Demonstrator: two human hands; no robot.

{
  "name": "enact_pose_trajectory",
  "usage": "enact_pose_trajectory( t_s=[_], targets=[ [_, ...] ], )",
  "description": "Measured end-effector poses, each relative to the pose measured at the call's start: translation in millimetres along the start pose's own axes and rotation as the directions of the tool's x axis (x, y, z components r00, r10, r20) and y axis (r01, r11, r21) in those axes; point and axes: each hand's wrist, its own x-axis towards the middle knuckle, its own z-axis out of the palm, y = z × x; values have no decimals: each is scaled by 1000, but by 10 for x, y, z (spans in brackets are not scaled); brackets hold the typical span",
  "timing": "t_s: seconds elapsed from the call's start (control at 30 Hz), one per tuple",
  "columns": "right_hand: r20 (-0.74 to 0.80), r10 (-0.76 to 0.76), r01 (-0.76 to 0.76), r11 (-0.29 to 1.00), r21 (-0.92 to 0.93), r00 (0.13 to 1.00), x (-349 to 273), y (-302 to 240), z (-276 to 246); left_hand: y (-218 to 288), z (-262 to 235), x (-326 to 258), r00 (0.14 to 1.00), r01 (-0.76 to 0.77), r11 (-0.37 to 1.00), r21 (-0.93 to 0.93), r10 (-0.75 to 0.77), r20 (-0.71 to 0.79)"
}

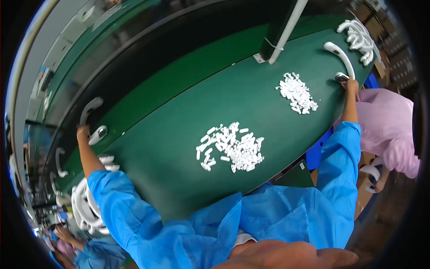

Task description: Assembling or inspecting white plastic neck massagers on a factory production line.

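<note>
My left hand [83, 131] is closed around a white U-shaped neckband device [91, 106], out over the far left of the green table. One end of that device bears a shiny oval pad. At the far right, my right hand [352, 85] grips a second white neckband device [343, 57] by its curved band. Its two ends point left, and the nearer one shows a shiny pad. Both arms are spread wide in blue sleeves. Between them, a pile of small white plastic parts [242, 150] lies mid-table, and a smaller white pile [297, 93] lies closer to my right hand.
White neckbands are stacked at the right end [358, 38] and beside my left elbow [85, 206]. A post [286, 33] rises from the table's [179, 121] far side, near a dark conveyor belt [188, 49]. People in pink [385, 116] and blue [101, 253] sit nearby.
</note>
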Motion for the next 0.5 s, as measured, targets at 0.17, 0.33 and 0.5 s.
enact_pose_trajectory(
  t_s=[0.17,0.33,0.5],
  targets=[
    [-263,-641,525,753,-397,721,-912,-457,-351,1089,-148,-815,955,241,947,-211,-270,-121],
    [420,-853,895,412,173,311,-2405,-1396,119,193,440,172,968,217,964,153,-232,95],
    [519,-845,963,231,136,130,-2691,-1482,316,700,43,-871,972,-105,741,-663,-63,-225]
  ],
)
